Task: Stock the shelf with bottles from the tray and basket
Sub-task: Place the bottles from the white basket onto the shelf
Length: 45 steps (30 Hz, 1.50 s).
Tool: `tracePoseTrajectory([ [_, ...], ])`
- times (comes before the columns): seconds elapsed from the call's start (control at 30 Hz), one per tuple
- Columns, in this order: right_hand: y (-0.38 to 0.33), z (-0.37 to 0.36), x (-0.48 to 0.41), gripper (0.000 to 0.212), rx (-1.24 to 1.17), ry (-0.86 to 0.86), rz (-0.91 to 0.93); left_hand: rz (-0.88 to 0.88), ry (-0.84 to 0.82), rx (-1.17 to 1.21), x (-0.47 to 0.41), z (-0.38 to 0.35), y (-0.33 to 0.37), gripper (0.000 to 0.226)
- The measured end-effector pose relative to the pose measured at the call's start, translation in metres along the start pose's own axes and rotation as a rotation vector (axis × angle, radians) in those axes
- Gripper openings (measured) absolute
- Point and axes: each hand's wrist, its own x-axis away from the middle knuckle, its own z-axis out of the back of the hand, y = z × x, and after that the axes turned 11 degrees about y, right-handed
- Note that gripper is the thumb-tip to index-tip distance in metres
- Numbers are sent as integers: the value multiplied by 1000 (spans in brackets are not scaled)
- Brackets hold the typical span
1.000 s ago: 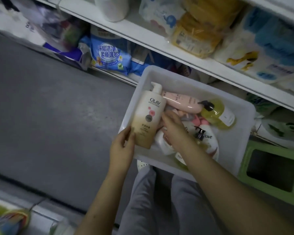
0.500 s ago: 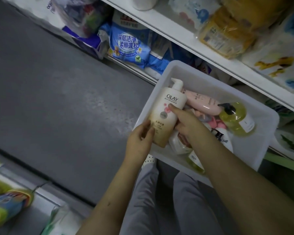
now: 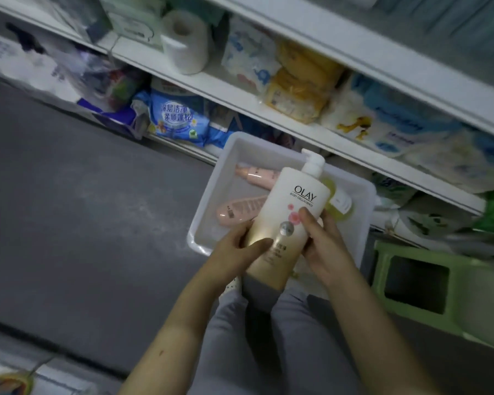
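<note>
A tall cream Olay pump bottle (image 3: pixel 291 215) is lifted above the white tray (image 3: pixel 208 189), its pump pointing toward the shelf. My left hand (image 3: pixel 240 249) grips its lower left side, thumb across the front. My right hand (image 3: pixel 322 240) grips the right side, thumb on the label. Inside the tray lie two pink tubes (image 3: pixel 258 175) (image 3: pixel 240 209) and a yellow-green bottle (image 3: pixel 338 202), partly hidden behind the Olay bottle. The white shelf (image 3: pixel 268 109) runs diagonally above the tray.
The shelves hold a paper roll (image 3: pixel 184 41), blue detergent bags (image 3: pixel 174 118), yellow packs (image 3: pixel 300 89) and diaper packs (image 3: pixel 397 121). A green stool (image 3: pixel 428 283) stands right of the tray. Grey floor (image 3: pixel 83 209) spreads to the left. My grey-trousered legs (image 3: pixel 240 352) are below the tray.
The Olay bottle rose out of the tray, held in both hands. The pink tubes under it came into sight, and the camera tilted up toward the shelves.
</note>
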Motion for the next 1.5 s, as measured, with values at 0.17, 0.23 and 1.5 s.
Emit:
tracePoseTrajectory([
  [0.17,-65,61,70,56,-66,51,189,-150,-208,14,61,-46,52,50],
  [0.23,-89,89,91,52,-111,29,252,-215,-293,-6,84,-68,73,40],
  [1.5,-452,412,157,67,173,-233,1214,-1160,-187,11,253,-442,334,54],
])
